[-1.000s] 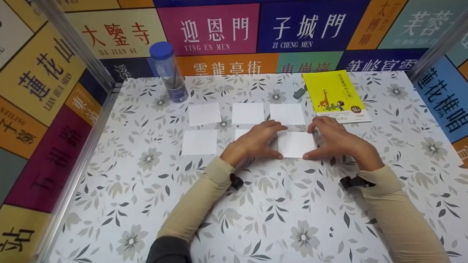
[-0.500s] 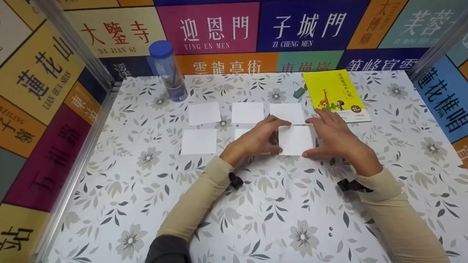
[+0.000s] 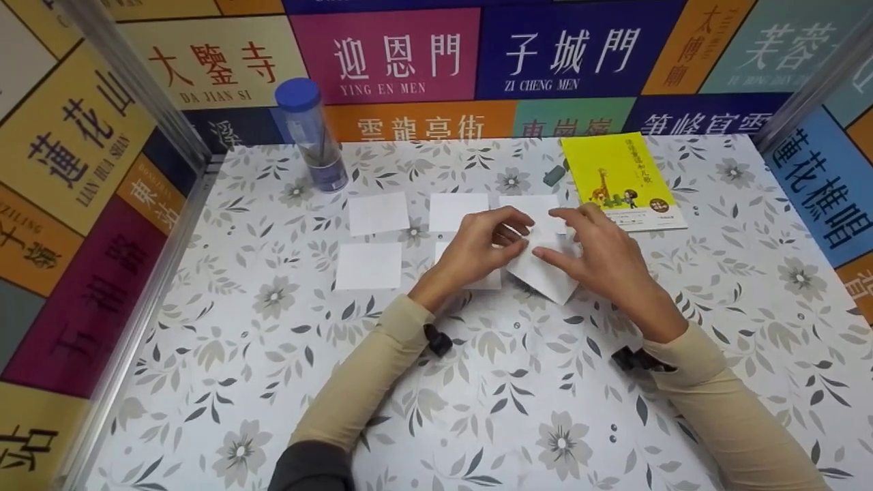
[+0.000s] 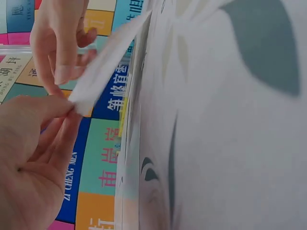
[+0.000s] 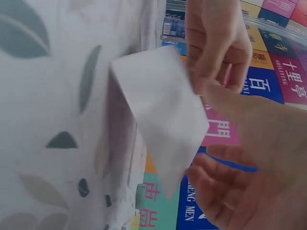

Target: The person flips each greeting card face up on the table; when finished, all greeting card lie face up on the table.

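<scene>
Nearest the viewer, 2 beige sleeves run up from the lower edge of the head view over a table (image 3: pixel 204 382) covered in a grey-and-white flower print. The left hand (image 3: pixel 477 251) and the right hand (image 3: pixel 600 256) meet above the table's middle, both holding 1 white paper square (image 3: pixel 545 269) that is lifted and tilted, its lower corner pointing down toward the table. The left fingers (image 3: pixel 515 221) are curled and pinch the square's upper left edge; in the left wrist view thumb and forefinger (image 4: pixel 57 108) are pressed together on the paper's corner. The right fingers (image 3: pixel 556 256) are narrow too, with the thumb on the top face and the other fingers beneath, as the right wrist view shows the sheet (image 5: pixel 163 115) caught between thumb (image 5: pixel 225 103) and curled fingers. Partly under the left hand lies another white square (image 3: pixel 485 281), flat on the table, and to its left a 3rd one (image 3: pixel 368 266) lies alone. Beyond the hands a row of 3 more squares lies flat: the left one (image 3: pixel 378 213), the middle one (image 3: pixel 453 210), and the right one (image 3: pixel 539 204), partly hidden by the fingers. Farther back on the right lies a yellow book (image 3: pixel 617 179), with a small grey eraser (image 3: pixel 554 174) just beside its left edge. At the far left stands a clear tube (image 3: pixel 310 136) with a blue cap, upright, near the back wall of coloured panels with Chinese characters.
</scene>
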The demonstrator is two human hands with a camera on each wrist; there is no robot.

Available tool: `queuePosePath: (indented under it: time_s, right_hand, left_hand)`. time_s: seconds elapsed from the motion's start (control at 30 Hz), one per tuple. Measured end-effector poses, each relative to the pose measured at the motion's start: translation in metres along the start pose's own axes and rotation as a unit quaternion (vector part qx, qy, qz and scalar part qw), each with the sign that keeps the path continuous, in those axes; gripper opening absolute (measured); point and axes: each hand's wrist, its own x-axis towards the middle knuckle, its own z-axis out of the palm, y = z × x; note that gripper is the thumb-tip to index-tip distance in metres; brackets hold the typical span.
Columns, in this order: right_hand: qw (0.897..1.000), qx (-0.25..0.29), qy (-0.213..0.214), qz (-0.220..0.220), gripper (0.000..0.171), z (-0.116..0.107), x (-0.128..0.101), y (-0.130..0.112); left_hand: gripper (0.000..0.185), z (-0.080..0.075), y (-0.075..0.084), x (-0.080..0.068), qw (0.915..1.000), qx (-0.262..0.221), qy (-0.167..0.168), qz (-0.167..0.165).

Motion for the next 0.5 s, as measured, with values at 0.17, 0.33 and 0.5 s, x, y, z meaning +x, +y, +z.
queuePosePath:
  time_s: [0.17,0.33,0.5]
  right_hand:
    - [0.999,-0.004,0.027,0.023,0.044,-0.001,0.001,0.0]
    - [0.999,0.05,0.008,0.021,0.041,-0.006,0.004,0.001]
    - [0.983,0.183,0.009,0.008,0.025,-0.01,0.007,0.004]
  left_hand:
    - [0.024,0.0,0.003,0.001,0.9993,-0.031,0.007,0.018]
    - [0.025,0.0,0.01,-0.001,0.995,-0.091,0.017,0.037]
    - [0.024,-0.001,0.013,-0.002,0.9895,-0.137,0.017,0.043]
